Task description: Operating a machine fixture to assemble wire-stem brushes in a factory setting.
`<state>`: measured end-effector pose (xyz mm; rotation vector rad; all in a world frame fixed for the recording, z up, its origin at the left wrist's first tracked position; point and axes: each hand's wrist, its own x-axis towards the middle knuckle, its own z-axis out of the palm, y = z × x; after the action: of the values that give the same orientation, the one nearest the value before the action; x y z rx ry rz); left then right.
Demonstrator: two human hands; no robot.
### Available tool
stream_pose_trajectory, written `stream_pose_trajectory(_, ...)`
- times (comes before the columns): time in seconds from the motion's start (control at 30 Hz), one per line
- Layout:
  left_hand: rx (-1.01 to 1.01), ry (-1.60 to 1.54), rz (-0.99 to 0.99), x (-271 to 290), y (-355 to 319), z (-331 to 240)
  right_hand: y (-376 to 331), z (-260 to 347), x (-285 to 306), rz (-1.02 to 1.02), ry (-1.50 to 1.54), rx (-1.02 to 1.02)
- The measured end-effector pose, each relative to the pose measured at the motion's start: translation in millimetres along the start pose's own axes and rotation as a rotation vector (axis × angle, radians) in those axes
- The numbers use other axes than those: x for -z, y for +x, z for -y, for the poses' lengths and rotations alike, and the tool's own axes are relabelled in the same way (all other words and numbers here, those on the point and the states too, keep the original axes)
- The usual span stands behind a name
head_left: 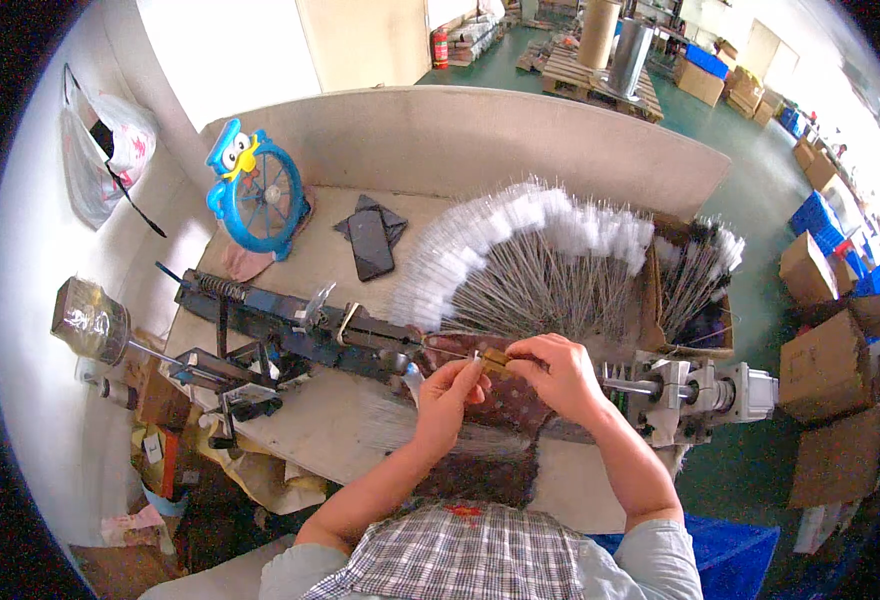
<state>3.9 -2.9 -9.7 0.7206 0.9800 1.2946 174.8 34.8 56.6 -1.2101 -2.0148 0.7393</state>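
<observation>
In front of my body, both hands meet over a dark reddish-brown spotted cloth [520, 400]. My right hand [565, 372] is closed, pinching a small brass-coloured block [496, 361] between thumb and fingers. Just left of it, the fingertips of my left hand [447, 402] are pressed together by a small whitish tip; what they hold is too small to make out. A thin light line runs from these fingers toward the end of a long dark metal machine [360, 335]. Behind the hands fans a large heap of wire-stemmed brushes [550, 270] with white bristles.
Right of my hands stands a grey motor with a chuck and shaft [700, 392]. A cardboard box [695, 335] holds more brushes. A phone [370, 243] and a blue toy-shaped fan [260, 200] sit at the back left. A low panel [520, 130] borders the table's far side.
</observation>
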Motion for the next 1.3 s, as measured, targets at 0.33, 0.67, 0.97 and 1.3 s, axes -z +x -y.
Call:
stream_pose_trajectory(0.33,-0.055,0.105,-0.008,-4,7,5,-6,-12,14,0.110,0.198,-0.040)
stream_pose_trajectory(0.67,0.089,-0.161,-0.209,5,-2,-25,37,5,-50,-0.134,-0.485,0.260)
stream_pose_trajectory(0.97,0.143,0.040,-0.119,12,-2,-27,41,20,-44,0.115,-0.091,-0.025)
stream_pose_trajectory(1.3,0.105,-0.415,-0.219,12,1,-18,26,37,-72,-0.190,-0.367,0.231)
